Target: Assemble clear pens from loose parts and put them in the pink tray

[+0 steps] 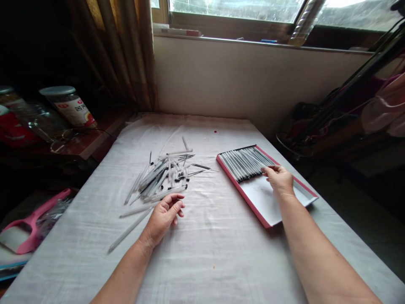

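Note:
My right hand (pixel 279 179) is over a shallow red-edged box (pixel 248 202), its thumb and fingertips pinched on the end of a pen at the near right of a row. The row of clear-barrelled pens (pixel 245 162) with dark tips fills the far part of the box; white bottom shows in the near part. My left hand (pixel 166 213) hovers over the cloth with loosely curled fingers and nothing in it. Just beyond it lies a loose pile of clear pen barrels (pixel 153 177), thin dark refills (pixel 201 166) and small black plugs (pixel 186 180). One barrel (pixel 129 231) lies left of that hand.
A pale cloth (pixel 215 240) covers the table, which reaches the wall below a window. At left, jars (pixel 74 105) and glasses (pixel 61 141) stand on a wooden surface, with a pink-handled item (pixel 34 223) lower down. A dark slanted frame (pixel 341 97) is at right.

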### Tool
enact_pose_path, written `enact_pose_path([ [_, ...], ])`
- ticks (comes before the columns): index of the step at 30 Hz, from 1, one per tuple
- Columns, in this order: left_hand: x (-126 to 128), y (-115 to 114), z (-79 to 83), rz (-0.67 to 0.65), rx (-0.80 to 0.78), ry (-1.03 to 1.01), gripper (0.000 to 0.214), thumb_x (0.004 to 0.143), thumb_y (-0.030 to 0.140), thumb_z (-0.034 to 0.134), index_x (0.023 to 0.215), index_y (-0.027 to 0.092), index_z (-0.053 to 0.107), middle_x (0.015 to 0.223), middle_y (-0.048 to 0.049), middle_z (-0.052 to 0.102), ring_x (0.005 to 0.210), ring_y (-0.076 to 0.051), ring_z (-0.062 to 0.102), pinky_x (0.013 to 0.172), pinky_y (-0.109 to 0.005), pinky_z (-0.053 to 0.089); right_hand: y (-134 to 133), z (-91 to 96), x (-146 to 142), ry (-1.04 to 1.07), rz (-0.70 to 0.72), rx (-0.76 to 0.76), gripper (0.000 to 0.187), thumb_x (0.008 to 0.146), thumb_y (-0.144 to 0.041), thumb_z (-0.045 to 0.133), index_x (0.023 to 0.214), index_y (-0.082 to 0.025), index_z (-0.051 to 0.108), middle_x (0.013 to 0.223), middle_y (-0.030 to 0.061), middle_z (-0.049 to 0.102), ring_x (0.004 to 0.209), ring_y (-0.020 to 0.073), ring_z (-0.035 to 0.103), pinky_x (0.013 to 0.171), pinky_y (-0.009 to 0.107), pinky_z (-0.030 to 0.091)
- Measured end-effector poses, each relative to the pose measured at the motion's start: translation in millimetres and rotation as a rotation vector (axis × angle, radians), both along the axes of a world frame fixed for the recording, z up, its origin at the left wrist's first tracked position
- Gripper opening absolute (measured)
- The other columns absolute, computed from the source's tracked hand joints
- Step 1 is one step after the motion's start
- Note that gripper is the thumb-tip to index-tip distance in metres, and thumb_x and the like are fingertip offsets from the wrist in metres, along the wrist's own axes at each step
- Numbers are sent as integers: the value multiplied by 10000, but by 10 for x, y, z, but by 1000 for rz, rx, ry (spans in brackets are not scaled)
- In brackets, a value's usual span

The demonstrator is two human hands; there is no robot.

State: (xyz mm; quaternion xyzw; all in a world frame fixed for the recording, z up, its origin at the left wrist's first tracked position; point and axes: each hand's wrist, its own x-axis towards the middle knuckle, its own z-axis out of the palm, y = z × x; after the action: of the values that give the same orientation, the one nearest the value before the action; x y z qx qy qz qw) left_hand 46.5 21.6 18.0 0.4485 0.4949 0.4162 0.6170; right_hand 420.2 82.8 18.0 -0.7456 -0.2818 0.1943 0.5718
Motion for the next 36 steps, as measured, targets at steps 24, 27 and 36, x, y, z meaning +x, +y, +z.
enact_pose_path([
  [24, -24, 2, -32, -3, -6, -58, 431, 664, 481, 737, 929, 157, 638, 748, -10, 610, 588, -103, 565, 412, -165, 375, 50, 175, -333, -727, 185, -384, 295, 769, -333, 545, 933, -196, 748, 848, 100, 723, 769, 256, 640, 691, 350, 459],
  [27, -29, 1, -32, 2, 2, -73, 444, 666, 496, 733, 928, 151, 637, 741, -11, 609, 581, -99, 566, 409, -161, 374, 83, 222, -691, -808, 339, -265, 270, 795, -334, 535, 911, -212, 746, 937, 84, 721, 788, 227, 643, 703, 323, 461],
  [36, -196, 50, -27, 97, 197, 66, 394, 749, 512, 640, 935, 165, 642, 734, -25, 639, 585, -125, 598, 445, -195, 429, 569, 106, -1755, -893, 736, -298, 288, 849, -234, 515, 1075, -253, 694, 1103, 34, 698, 905, 186, 651, 814, 282, 465],
])
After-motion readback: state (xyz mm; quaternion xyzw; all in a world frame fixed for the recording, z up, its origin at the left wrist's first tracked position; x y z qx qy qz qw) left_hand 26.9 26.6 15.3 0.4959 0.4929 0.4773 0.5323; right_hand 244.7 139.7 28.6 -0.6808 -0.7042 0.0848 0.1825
